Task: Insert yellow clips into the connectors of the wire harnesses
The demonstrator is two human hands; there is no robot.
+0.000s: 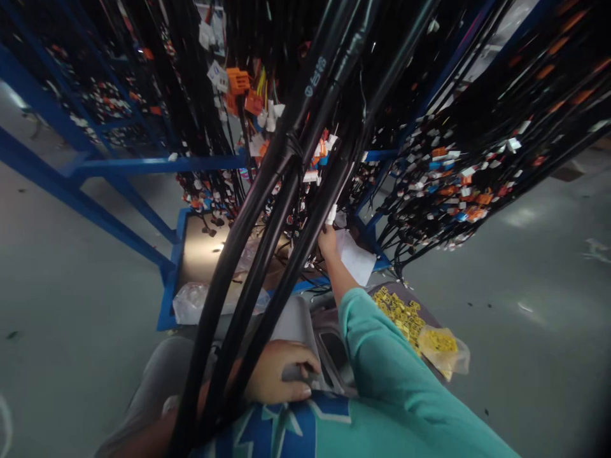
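Thick black cable bundles run from the top of the view down over my left forearm. My left hand is beside them, close to my shirt, with its fingers curved apart and nothing visible between them. Reaching forward, my right hand has its fingers closed at a small white piece among the hanging wires. Its fingertips are small and partly hidden, so its exact grip is hard to make out. Orange connectors and white ones hang beyond the cables.
A blue metal rack holds many hanging harnesses, with another dense cluster of connectors at right. Plastic bags and a white sheet lie on its base. Yellow parts rest on a dark surface near my right arm.
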